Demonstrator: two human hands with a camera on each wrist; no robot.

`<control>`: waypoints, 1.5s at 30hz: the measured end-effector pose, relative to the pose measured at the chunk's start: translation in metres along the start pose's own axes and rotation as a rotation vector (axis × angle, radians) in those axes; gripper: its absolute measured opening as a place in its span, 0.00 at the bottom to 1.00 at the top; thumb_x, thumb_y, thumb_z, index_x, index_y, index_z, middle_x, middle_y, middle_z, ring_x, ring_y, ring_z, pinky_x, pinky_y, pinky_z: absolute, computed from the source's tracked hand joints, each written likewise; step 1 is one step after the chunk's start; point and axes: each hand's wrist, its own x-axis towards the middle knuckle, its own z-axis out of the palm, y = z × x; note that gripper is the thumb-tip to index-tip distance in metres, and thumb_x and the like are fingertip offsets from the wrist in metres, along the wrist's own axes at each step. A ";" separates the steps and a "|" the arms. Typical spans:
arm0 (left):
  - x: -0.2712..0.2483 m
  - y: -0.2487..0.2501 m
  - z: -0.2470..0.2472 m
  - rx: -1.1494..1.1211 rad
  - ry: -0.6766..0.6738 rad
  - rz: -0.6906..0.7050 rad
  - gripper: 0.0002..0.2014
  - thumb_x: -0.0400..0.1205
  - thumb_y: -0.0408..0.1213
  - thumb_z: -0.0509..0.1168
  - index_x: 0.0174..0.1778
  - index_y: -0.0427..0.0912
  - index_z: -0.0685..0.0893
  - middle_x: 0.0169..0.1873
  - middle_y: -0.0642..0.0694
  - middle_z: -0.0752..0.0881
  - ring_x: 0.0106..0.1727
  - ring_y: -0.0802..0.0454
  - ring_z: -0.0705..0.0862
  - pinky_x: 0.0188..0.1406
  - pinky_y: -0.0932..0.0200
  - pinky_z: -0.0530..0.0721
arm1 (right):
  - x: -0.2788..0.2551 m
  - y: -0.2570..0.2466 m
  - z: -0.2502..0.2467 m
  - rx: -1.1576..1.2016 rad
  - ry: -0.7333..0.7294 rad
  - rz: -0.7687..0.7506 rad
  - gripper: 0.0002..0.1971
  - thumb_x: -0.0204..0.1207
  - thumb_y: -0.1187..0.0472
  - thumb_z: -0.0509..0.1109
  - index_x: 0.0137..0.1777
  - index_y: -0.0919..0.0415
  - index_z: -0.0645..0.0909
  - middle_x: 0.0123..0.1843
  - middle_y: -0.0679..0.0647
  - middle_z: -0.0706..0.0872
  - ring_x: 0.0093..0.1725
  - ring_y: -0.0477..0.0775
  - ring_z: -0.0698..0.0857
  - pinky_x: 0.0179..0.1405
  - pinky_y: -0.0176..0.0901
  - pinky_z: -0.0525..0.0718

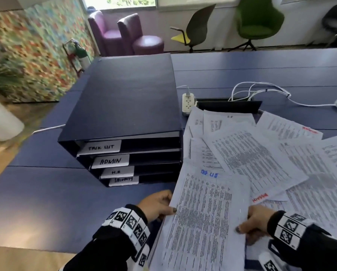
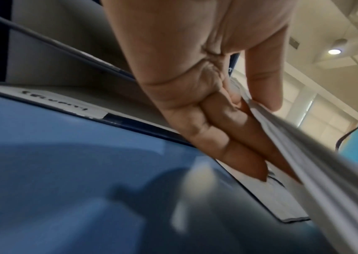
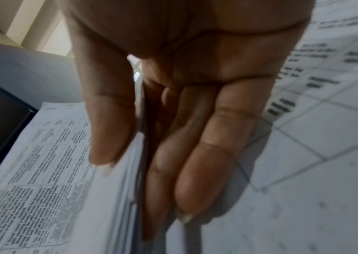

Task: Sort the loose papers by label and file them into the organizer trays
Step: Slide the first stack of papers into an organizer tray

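**Paper stack held at both edges**

I am pinching the paper stack (image 1: 204, 218) with my left hand (image 1: 158, 204) and right hand (image 1: 255, 222), thumbs on top, fingers beneath, just in front of the organizer (image 1: 124, 106); loose papers (image 1: 271, 153) are lying fanned to its right on the table (image 1: 46, 202)

My left hand (image 1: 157, 204) is out in front of me, low and a little to the left, thumb on top and the other fingers (image 2: 228, 137) tucked underneath, pinching the left edge of the sheaf of papers (image 1: 204, 218). My right hand (image 1: 256, 220) mirrors it on the right edge: thumb (image 3: 108, 123) pressed on the top sheet, fingers lying together beneath. Both grips are closed on the same sheaf, holding it tilted between them. Both wrists wear black sleeves with bands of square black-and-white markers, and my forearms angle inward towards each other from the lower corners.
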 end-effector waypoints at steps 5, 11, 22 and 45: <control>-0.006 -0.003 -0.007 -0.085 -0.127 0.010 0.13 0.68 0.26 0.73 0.43 0.37 0.77 0.42 0.45 0.87 0.41 0.54 0.86 0.45 0.58 0.85 | 0.001 0.002 0.003 0.029 0.001 0.011 0.24 0.33 0.71 0.87 0.32 0.76 0.86 0.33 0.73 0.87 0.25 0.65 0.87 0.24 0.52 0.87; -0.016 0.002 -0.016 -0.095 -0.224 0.008 0.17 0.69 0.13 0.68 0.53 0.26 0.81 0.39 0.47 0.90 0.39 0.55 0.89 0.41 0.63 0.86 | -0.002 -0.001 0.008 -0.006 0.022 -0.024 0.06 0.57 0.75 0.81 0.24 0.72 0.87 0.28 0.68 0.87 0.24 0.59 0.86 0.32 0.49 0.89; -0.077 -0.013 -0.102 -0.210 0.026 0.103 0.30 0.45 0.40 0.87 0.44 0.35 0.91 0.46 0.34 0.90 0.46 0.44 0.90 0.47 0.54 0.88 | -0.022 -0.059 0.055 -0.049 -0.008 -0.471 0.22 0.49 0.53 0.86 0.39 0.68 0.89 0.37 0.66 0.90 0.32 0.55 0.87 0.36 0.41 0.86; -0.107 -0.036 -0.114 -0.602 0.352 0.185 0.50 0.39 0.42 0.89 0.59 0.31 0.80 0.49 0.33 0.89 0.46 0.39 0.90 0.38 0.48 0.90 | -0.045 -0.165 0.103 0.201 0.118 -0.775 0.10 0.74 0.58 0.72 0.41 0.67 0.84 0.29 0.55 0.83 0.26 0.52 0.79 0.28 0.41 0.80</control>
